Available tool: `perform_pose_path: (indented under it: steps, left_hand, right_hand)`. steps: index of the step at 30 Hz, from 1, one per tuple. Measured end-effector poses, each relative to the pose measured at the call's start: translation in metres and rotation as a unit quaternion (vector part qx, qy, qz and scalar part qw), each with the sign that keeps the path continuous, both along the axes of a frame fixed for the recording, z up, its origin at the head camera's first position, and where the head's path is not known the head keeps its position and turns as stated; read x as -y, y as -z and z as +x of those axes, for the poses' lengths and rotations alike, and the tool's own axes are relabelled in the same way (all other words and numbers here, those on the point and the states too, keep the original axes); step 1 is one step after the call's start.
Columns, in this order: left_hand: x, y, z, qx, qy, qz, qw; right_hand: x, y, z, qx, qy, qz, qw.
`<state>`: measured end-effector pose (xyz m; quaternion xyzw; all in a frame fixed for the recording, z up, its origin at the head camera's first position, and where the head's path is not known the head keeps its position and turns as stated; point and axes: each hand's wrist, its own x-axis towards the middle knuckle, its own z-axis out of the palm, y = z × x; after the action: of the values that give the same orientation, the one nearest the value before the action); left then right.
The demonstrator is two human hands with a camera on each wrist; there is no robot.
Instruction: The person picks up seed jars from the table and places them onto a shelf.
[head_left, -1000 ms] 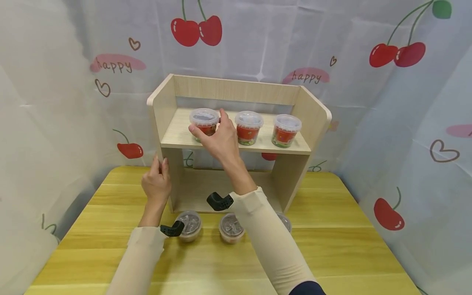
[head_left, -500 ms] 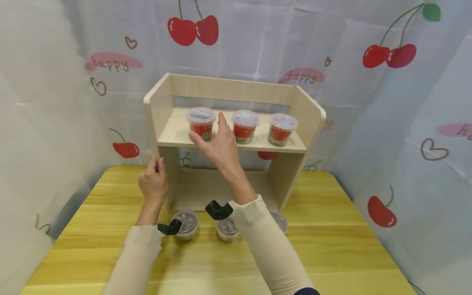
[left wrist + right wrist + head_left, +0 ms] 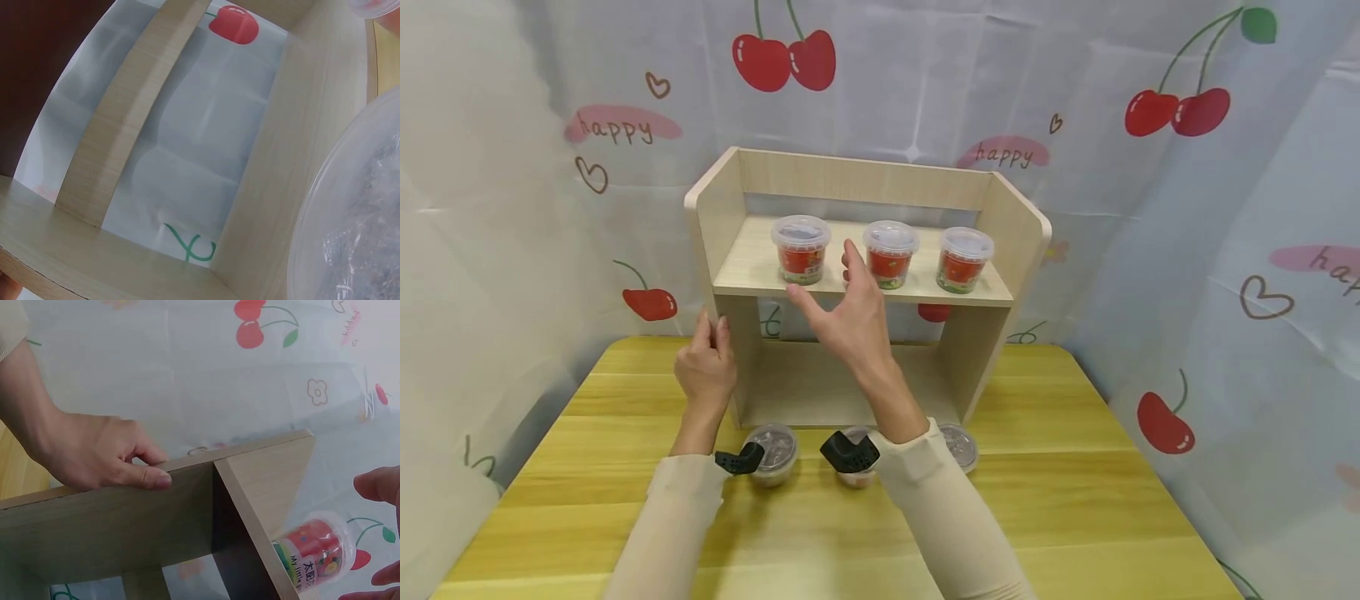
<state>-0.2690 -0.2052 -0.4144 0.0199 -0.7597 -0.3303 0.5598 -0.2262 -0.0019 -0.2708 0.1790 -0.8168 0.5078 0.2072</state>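
Observation:
A pale wooden two-tier shelf point(image 3: 865, 179) stands on the table. My left hand point(image 3: 706, 367) grips the front edge of its left side panel; in the right wrist view the thumb of the left hand point(image 3: 94, 447) lies on the inner face. Three clear-lidded plastic cups with red labels stand upright in a row on the upper board: a left cup point(image 3: 801, 254), a middle cup point(image 3: 889, 260) and a right cup point(image 3: 962, 265). My right hand point(image 3: 857, 325) is apart from the left cup, thumb and fingers spread, holding nothing. That cup's printed label point(image 3: 312, 559) faces forward.
Three more lidded cups stand on the yellow wood-grain table point(image 3: 1075, 517) before the shelf: one at left point(image 3: 772, 454), one partly behind the right wrist camera point(image 3: 850, 452), one at right point(image 3: 958, 447). A cherry-print curtain point(image 3: 910, 92) hangs behind.
My right hand has let go of the left cup and drawn down and back from it, fingers spreading. The cup stays on the upper board. My left hand keeps its grip on the panel.

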Motion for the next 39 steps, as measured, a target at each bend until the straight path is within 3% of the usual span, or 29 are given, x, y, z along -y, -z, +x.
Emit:
perform_pose_path:
  steps: [15,23,31,39]
  left_hand:
    - [-0.003,-0.002,0.0,0.004,0.018,0.003,0.9998]
    - [-0.006,-0.004,0.001,-0.004,0.018,0.012,0.9998]
    - [-0.005,-0.006,0.005,0.017,0.014,0.031,0.9993]
    - [-0.003,-0.006,0.006,0.029,0.015,0.041,0.9987]
  right_hand:
    - [-0.02,0.013,0.024,-0.046,-0.015,-0.05,0.998]
    - [-0.029,0.022,0.031,-0.046,-0.008,-0.063,0.997]
    - [-0.046,0.036,0.039,-0.029,0.012,-0.083,0.996]
    - [-0.061,0.055,0.047,-0.036,0.001,-0.111,0.993]
